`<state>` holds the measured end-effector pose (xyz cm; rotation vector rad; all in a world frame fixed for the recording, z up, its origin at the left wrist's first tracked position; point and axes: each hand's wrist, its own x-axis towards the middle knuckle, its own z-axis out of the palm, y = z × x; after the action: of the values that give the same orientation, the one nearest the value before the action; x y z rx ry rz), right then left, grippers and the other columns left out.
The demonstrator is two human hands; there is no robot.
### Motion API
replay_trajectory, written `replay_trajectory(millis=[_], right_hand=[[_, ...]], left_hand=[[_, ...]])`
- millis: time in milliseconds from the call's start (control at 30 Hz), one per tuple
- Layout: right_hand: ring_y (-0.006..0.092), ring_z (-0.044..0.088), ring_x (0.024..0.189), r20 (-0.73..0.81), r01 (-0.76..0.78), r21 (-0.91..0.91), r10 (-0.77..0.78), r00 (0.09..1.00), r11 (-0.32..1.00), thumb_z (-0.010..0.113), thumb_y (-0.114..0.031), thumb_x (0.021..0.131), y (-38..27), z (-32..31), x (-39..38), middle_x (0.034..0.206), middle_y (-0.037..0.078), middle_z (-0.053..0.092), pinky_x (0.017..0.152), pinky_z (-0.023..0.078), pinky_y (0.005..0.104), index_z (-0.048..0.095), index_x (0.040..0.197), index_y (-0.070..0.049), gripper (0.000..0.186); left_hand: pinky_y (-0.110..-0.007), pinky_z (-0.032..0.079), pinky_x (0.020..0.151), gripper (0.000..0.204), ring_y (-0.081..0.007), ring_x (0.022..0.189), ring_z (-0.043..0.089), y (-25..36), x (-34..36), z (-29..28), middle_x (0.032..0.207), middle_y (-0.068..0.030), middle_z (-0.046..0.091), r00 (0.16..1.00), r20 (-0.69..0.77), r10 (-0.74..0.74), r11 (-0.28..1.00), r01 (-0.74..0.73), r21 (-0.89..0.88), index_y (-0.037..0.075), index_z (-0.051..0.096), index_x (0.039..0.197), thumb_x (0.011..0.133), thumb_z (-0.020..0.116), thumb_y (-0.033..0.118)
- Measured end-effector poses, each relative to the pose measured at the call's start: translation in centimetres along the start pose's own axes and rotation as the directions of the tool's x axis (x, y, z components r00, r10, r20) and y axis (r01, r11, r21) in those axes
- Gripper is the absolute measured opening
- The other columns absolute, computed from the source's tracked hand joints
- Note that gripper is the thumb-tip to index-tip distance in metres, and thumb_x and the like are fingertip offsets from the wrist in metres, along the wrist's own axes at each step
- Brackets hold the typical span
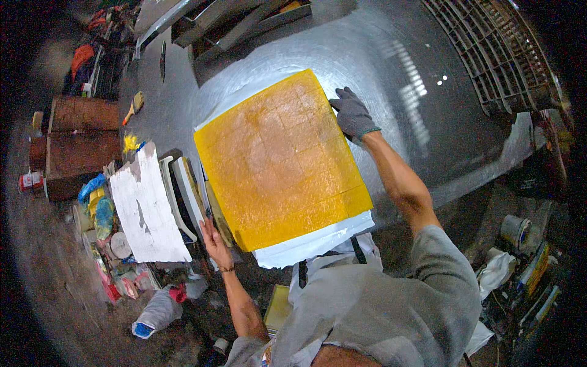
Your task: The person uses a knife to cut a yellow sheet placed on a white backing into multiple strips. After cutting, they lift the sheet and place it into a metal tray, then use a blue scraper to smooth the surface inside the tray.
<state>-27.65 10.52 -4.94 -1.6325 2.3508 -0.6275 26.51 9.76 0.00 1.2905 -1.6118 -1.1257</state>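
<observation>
A: Right hand (353, 114), grey glove, fingers spread flat on the far right edge of the yellow sheet (280, 159), pressing, not gripping

B: Left hand (215, 242)?

A: Bare, open, fingers resting at the sheet's near left corner, just beside the stacked boards (183, 196)

B: Where's the sheet lie?

A: On a white liner (312, 243) on the grey table (428, 92), between both hands, long axis running diagonally away from the person; left hand is nearer the body

white board (145, 208), brush (134, 106), plastic bottle (156, 313)
</observation>
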Motion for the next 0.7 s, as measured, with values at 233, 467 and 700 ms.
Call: replay_trajectory(millis=[233, 467, 700], right_hand=[[0.0344, 0.053, 0.127, 0.096, -0.136, 0.030, 0.133, 0.986, 0.990, 0.056, -0.009, 0.082, 0.2, -3.5, 0.8, 0.124, 0.018, 0.066, 0.111, 0.040, 0.0419, 0.074, 0.108, -0.009, 0.032], [0.0369, 0.043, 0.137, 0.024, 0.381, -0.032, -0.380, 0.925, 0.924, 0.057, -0.008, 0.082, 4.0, -0.3, -2.1, 0.133, 0.020, 0.060, 0.120, 0.024, 0.0491, 0.073, 0.095, -0.005, 0.021], [0.0309, 0.066, 0.099, 0.228, -0.040, 0.226, -0.013, 0.974, 0.973, 0.061, -0.008, 0.085, 4.5, -7.1, -6.1, 0.100, 0.018, 0.069, 0.087, 0.051, 0.0433, 0.071, 0.096, -0.003, 0.015]], left_hand=[[-0.042, 0.024, 0.118, 0.067, -0.0312, 0.146, 0.033, 0.0, -3.4, -2.3, 0.159, -0.0187, 0.033, 0.983, -0.143, -0.118, 0.992, 0.111, -0.059, 0.005, 0.021, 0.158, 0.104, 0.052, 0.032], [-0.043, 0.026, 0.118, 0.069, -0.0314, 0.146, 0.032, 1.7, -3.3, -1.2, 0.158, -0.0204, 0.032, 0.994, -0.082, -0.072, 0.992, 0.079, 0.095, 0.002, 0.022, 0.157, 0.104, 0.053, 0.033], [-0.040, 0.029, 0.117, 0.060, -0.0299, 0.142, 0.039, 0.7, -5.1, -1.6, 0.154, -0.0217, 0.040, 0.992, -0.121, -0.041, 0.997, 0.048, 0.056, -0.003, 0.031, 0.152, 0.104, 0.052, 0.025]])
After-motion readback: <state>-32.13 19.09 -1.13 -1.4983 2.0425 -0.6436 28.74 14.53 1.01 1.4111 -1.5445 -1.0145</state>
